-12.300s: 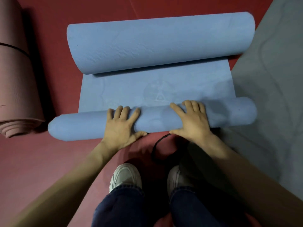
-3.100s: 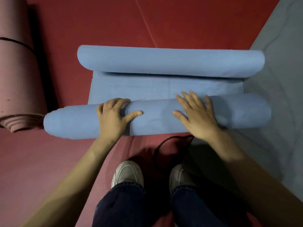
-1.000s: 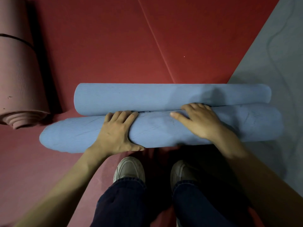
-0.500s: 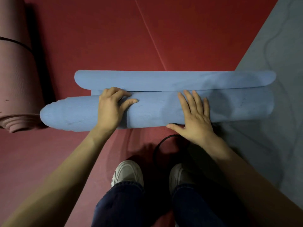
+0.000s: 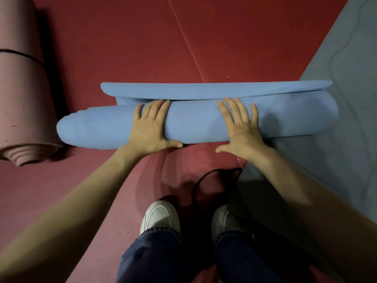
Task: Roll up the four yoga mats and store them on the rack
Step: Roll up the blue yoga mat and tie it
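A blue yoga mat (image 5: 195, 123) lies across the red floor as a thick roll, its left end telescoped out. Only a narrow curled flap (image 5: 214, 89) of its far end lies unrolled behind the roll. My left hand (image 5: 151, 127) presses flat on the roll left of centre, fingers straight over the top. My right hand (image 5: 240, 127) presses flat on it right of centre, fingers spread. A rolled pink yoga mat (image 5: 22, 94) with a black strap around it lies at the left. A grey mat (image 5: 350, 111) lies flat at the right.
A black elastic strap loop (image 5: 212, 180) lies on the floor just in front of my white shoes (image 5: 161, 217). The red floor (image 5: 142, 37) stretches beyond the blue roll. The roll's right end rests on the grey mat's edge.
Over the frames the near roll has grown fatter and taken up the mat's flat part. Since half a second ago both hands have shifted flatter on top, and the far flap has narrowed.
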The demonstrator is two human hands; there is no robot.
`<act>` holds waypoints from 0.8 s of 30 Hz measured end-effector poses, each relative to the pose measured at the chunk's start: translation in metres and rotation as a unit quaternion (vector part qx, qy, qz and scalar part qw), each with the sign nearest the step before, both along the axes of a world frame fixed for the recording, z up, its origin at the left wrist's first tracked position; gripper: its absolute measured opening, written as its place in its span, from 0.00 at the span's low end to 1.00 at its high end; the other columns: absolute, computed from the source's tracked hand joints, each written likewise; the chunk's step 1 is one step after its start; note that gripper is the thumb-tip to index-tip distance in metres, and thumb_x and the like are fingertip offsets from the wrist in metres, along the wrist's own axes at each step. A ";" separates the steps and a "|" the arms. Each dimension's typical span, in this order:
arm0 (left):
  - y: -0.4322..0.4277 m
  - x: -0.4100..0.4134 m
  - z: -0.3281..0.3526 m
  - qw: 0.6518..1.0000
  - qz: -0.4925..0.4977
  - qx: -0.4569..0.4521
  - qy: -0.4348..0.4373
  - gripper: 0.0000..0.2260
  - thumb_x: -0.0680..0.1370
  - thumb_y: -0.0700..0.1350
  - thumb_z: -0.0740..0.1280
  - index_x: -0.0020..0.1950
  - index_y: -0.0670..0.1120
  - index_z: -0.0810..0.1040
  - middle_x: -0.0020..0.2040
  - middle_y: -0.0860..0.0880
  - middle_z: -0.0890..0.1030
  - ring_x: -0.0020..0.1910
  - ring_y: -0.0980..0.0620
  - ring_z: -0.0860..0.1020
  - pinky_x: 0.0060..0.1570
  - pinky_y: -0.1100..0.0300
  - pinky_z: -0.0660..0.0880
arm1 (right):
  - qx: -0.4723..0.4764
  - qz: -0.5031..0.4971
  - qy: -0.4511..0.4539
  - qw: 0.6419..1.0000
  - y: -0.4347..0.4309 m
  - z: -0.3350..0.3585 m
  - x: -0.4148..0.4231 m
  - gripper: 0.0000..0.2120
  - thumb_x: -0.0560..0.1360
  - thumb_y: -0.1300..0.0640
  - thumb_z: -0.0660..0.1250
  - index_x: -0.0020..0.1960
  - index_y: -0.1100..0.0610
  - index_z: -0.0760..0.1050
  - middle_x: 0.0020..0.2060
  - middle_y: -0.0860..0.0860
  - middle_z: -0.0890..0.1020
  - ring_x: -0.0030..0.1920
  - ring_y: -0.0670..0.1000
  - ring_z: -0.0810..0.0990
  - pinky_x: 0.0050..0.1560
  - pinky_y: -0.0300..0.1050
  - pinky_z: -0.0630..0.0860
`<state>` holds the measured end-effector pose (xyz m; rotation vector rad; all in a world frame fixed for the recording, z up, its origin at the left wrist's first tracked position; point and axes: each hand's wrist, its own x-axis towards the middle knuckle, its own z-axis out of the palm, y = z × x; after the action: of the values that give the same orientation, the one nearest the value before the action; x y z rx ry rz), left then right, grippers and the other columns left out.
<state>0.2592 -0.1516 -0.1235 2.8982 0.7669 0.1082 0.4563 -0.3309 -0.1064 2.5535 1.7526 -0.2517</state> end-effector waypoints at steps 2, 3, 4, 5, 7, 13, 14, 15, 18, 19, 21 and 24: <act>0.014 0.008 0.007 1.000 0.000 -0.029 -0.001 0.55 0.57 0.79 0.57 0.72 0.41 0.66 0.68 0.41 0.71 0.67 0.39 0.69 0.67 0.41 0.59 | -0.015 -0.014 -0.016 1.000 0.008 0.001 -0.001 0.63 0.58 0.39 0.77 0.78 0.53 0.39 0.77 0.53 0.46 0.76 0.55 0.42 0.70 0.61 0.33; 0.018 0.010 0.010 0.999 -0.005 -0.036 -0.013 0.54 0.57 0.78 0.59 0.72 0.41 0.67 0.67 0.41 0.71 0.66 0.39 0.69 0.67 0.42 0.60 | -0.021 -0.019 -0.022 0.999 0.014 0.002 0.000 0.63 0.58 0.39 0.78 0.78 0.53 0.39 0.76 0.53 0.46 0.76 0.56 0.42 0.70 0.61 0.34; 0.019 0.010 0.011 0.999 -0.016 -0.030 -0.031 0.53 0.59 0.78 0.60 0.71 0.41 0.68 0.65 0.41 0.72 0.64 0.39 0.70 0.66 0.43 0.61 | -0.029 -0.023 -0.028 0.999 0.018 0.004 0.002 0.63 0.58 0.39 0.78 0.77 0.52 0.39 0.76 0.53 0.47 0.76 0.56 0.43 0.71 0.61 0.35; 0.018 0.007 0.009 0.999 -0.027 -0.012 -0.045 0.51 0.60 0.77 0.60 0.70 0.41 0.69 0.64 0.40 0.72 0.62 0.39 0.70 0.65 0.44 0.62 | -0.036 -0.027 -0.032 0.998 0.022 0.005 0.005 0.63 0.58 0.40 0.78 0.77 0.52 0.40 0.76 0.54 0.47 0.76 0.56 0.44 0.71 0.61 0.35; 0.011 0.001 0.001 0.998 -0.037 0.047 -0.034 0.51 0.62 0.76 0.62 0.71 0.40 0.67 0.64 0.38 0.72 0.62 0.39 0.69 0.64 0.42 0.62 | -0.049 -0.029 -0.036 0.998 0.028 0.004 0.009 0.63 0.58 0.40 0.79 0.77 0.52 0.39 0.75 0.54 0.47 0.76 0.56 0.44 0.71 0.62 0.37; 0.008 0.016 0.000 0.996 0.013 0.077 0.045 0.52 0.57 0.68 0.74 0.71 0.40 0.63 0.65 0.35 0.71 0.64 0.35 0.69 0.62 0.34 0.63 | -0.035 -0.015 -0.056 0.998 0.037 0.006 0.016 0.61 0.55 0.41 0.80 0.77 0.53 0.47 0.73 0.55 0.55 0.73 0.56 0.54 0.71 0.63 0.44; 0.011 0.017 0.003 0.996 0.012 0.072 0.045 0.51 0.58 0.69 0.73 0.70 0.40 0.65 0.64 0.36 0.72 0.62 0.35 0.70 0.62 0.35 0.64 | -0.033 -0.009 -0.057 0.998 0.039 0.008 0.018 0.60 0.56 0.42 0.80 0.77 0.53 0.49 0.72 0.55 0.56 0.72 0.56 0.56 0.71 0.62 0.46; 0.014 0.018 0.005 0.997 0.010 0.066 0.046 0.50 0.58 0.70 0.71 0.70 0.40 0.66 0.63 0.36 0.73 0.61 0.36 0.71 0.61 0.36 0.64 | -0.033 -0.004 -0.058 0.998 0.041 0.010 0.020 0.58 0.56 0.42 0.79 0.76 0.53 0.51 0.71 0.54 0.58 0.70 0.55 0.58 0.70 0.62 0.48; 0.016 0.018 0.006 0.997 0.007 0.063 0.036 0.48 0.58 0.72 0.69 0.68 0.41 0.68 0.60 0.38 0.74 0.57 0.37 0.73 0.58 0.40 0.65 | -0.035 0.009 -0.066 0.997 0.043 0.014 0.022 0.54 0.57 0.44 0.79 0.75 0.53 0.54 0.69 0.53 0.61 0.66 0.55 0.62 0.68 0.61 0.53; 0.014 0.017 0.006 0.997 0.010 0.063 0.030 0.48 0.57 0.71 0.70 0.67 0.41 0.69 0.60 0.39 0.74 0.57 0.38 0.73 0.58 0.40 0.65 | -0.034 0.010 -0.066 0.997 0.042 0.015 0.021 0.54 0.57 0.44 0.79 0.74 0.53 0.55 0.68 0.53 0.62 0.65 0.55 0.63 0.68 0.61 0.54; 0.007 0.014 0.005 0.998 0.018 0.064 0.017 0.47 0.57 0.70 0.71 0.67 0.42 0.70 0.60 0.39 0.74 0.56 0.38 0.73 0.57 0.42 0.65 | -0.030 0.010 -0.064 0.997 0.037 0.016 0.018 0.53 0.56 0.46 0.79 0.74 0.53 0.57 0.67 0.53 0.63 0.63 0.55 0.64 0.67 0.61 0.55; -0.011 -0.002 0.002 0.998 0.023 0.055 0.004 0.46 0.59 0.72 0.67 0.67 0.42 0.71 0.60 0.39 0.75 0.56 0.39 0.74 0.57 0.42 0.66 | 0.021 0.030 -0.096 0.995 0.020 0.009 0.012 0.53 0.48 0.47 0.81 0.70 0.55 0.65 0.61 0.55 0.70 0.57 0.57 0.69 0.60 0.60 0.62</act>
<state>0.2575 -0.1627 -0.1211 2.9869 0.8545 0.1493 0.4688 -0.3108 -0.0976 2.4539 1.7767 0.0317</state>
